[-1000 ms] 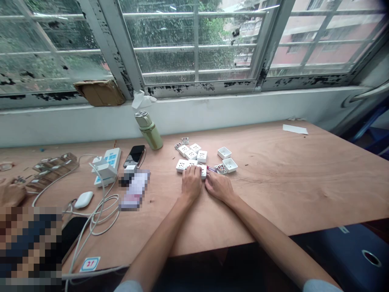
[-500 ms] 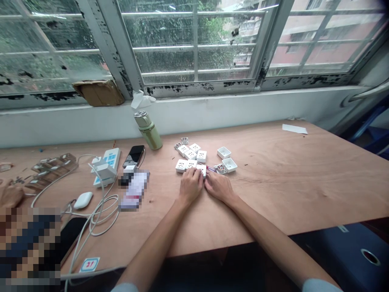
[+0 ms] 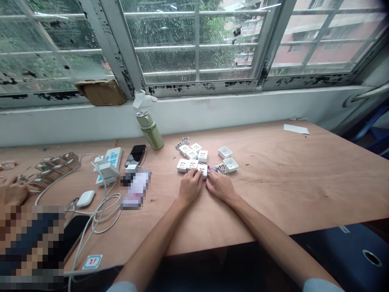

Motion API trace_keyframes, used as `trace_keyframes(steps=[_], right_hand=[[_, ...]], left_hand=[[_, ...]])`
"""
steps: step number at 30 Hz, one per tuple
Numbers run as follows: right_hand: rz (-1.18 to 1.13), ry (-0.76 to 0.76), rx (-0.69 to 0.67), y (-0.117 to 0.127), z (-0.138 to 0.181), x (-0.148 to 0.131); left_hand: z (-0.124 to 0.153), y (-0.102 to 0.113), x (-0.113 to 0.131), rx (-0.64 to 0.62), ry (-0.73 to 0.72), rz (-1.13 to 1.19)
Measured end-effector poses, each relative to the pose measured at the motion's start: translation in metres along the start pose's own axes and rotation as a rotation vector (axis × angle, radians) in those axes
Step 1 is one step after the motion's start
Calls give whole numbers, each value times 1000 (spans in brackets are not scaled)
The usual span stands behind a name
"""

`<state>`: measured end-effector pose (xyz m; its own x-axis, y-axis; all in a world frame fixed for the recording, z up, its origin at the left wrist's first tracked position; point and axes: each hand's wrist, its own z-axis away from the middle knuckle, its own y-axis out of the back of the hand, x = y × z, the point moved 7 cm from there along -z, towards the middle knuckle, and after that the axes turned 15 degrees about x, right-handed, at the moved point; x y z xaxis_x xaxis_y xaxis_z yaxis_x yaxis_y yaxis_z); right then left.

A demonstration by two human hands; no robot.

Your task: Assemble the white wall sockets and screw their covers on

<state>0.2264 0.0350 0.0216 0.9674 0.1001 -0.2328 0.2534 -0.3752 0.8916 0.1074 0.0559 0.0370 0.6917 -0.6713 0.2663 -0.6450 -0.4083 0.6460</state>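
A small white power socket (image 3: 202,170) with dark slots in its face lies between my two hands. The fingers of my left hand (image 3: 191,185) are closed on its left side. My right hand (image 3: 220,185) is curled against its right side; its fingertips are partly hidden. Several more white sockets (image 3: 191,154) sit close together just beyond. A thin red and purple thing (image 3: 211,168), perhaps a screwdriver handle, lies beside my right knuckles. Near it are an open socket insert with metal parts (image 3: 221,168) and two hollow white housings (image 3: 231,164).
A green flask (image 3: 152,136) stands near the wall. To the left are a phone (image 3: 135,155), a power strip (image 3: 112,156), a white earphone case (image 3: 86,198) and looped white cables (image 3: 105,215). Another person's hand (image 3: 13,192) is at the far left beside brown blocks (image 3: 56,168).
The whole view has shifted slightly, moving things a little to the right. Both my hands stay at the same socket; the other person's hand has moved slightly.
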Motion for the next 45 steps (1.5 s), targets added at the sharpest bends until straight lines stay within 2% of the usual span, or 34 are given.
trace_keyframes(steps=[7,17,23,27,34,45], right_hand=[[-4,-14,11,0,0,0],[-7,-44,16,2,0,1],[-9,-70,35,1,0,4],[14,-90,30,-1,0,6],[24,-53,52,-1,0,5],[25,3,131,-3,1,5]], left_hand=[[3,-2,1,-8,-2,19],[5,-1,-7,-10,110,-5],[5,-4,-7,-37,100,45],[5,0,-12,-8,175,34],[9,-8,-13,-113,144,-117],[11,-11,-16,-157,150,-124]])
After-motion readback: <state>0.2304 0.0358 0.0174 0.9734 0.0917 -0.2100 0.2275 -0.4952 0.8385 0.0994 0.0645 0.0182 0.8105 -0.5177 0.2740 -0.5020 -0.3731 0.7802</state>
